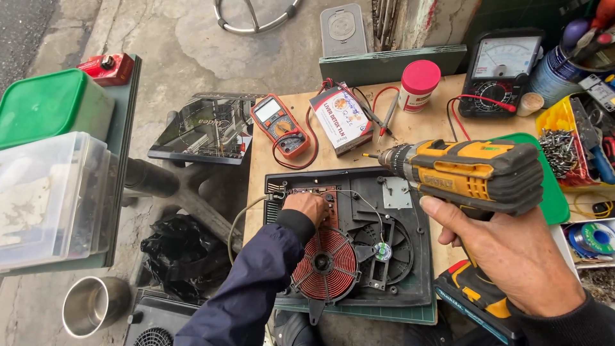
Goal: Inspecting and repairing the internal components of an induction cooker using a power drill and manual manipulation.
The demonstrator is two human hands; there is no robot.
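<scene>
Head view: cooker base (410, 291) already opened, coil (328, 264) lifted beside the fan, left hand (307, 206) clenched on the circuit board beneath it, right hand (512, 256) gripping cordless drill (464, 173), raised, reassembly pending.

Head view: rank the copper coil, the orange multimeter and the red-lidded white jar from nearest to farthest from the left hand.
1. Copper coil: just below the left hand, inside the opened cooker.
2. Orange multimeter: above the hand, at the bench's left side.
3. Red-lidded white jar: farthest, up and to the right at the back of the bench.
</scene>
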